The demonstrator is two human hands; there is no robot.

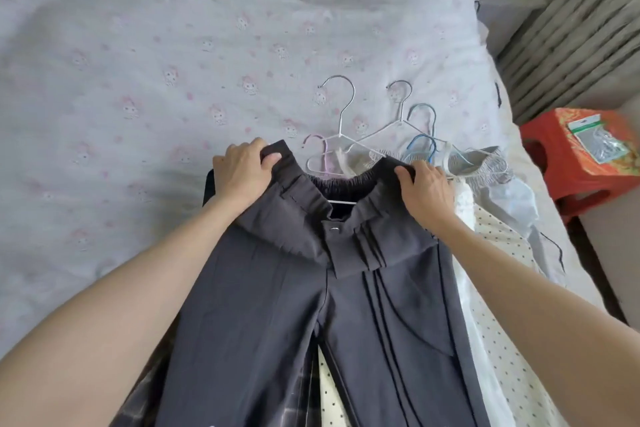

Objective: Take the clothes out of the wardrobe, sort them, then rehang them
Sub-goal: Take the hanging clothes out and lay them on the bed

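Left hand (242, 168): grips trousers (311, 305) waistband corner.
Right hand (427, 189): pinches the other corner.
Hangers (346, 135): partly buried under clothes.
Trouser legs: cut off below.

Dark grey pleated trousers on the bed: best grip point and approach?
Grip the dark grey pleated trousers at the two waistband corners, from above, as the left hand and right hand do now. The waistband lies spread open, its corners exposed, and keeps the legs hanging straight.
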